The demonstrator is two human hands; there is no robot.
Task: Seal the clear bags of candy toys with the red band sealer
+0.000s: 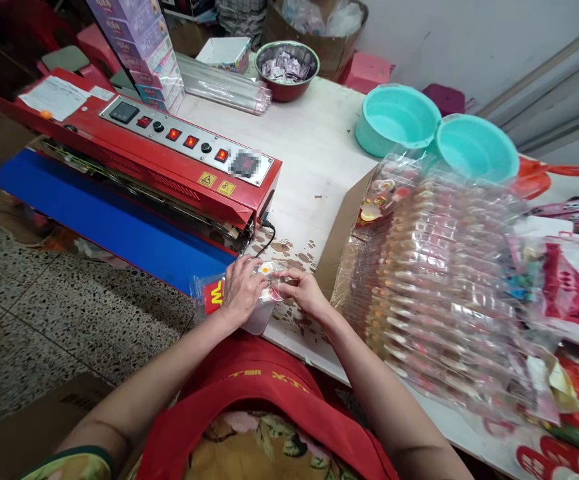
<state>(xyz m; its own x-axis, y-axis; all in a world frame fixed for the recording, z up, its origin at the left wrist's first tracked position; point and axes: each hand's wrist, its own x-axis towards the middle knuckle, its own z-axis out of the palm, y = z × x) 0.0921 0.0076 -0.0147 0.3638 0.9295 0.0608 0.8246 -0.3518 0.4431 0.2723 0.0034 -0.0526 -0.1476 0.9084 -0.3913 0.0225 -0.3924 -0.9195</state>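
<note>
Just below the frame's centre, the left hand (243, 291) lies over the packet (214, 293), its grip hidden; the right hand (305, 292) pinches the right end. A light pinch and level packet should prevent creases.

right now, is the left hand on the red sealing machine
No, the left hand lies on a clear plastic packet, apart from the red sealing machine.

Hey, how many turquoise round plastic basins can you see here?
2. The left turquoise round plastic basin stands toward the white table's far side; the right turquoise basin is beside it, behind the clear plastic packets. Any nested beneath would be hidden.
</note>
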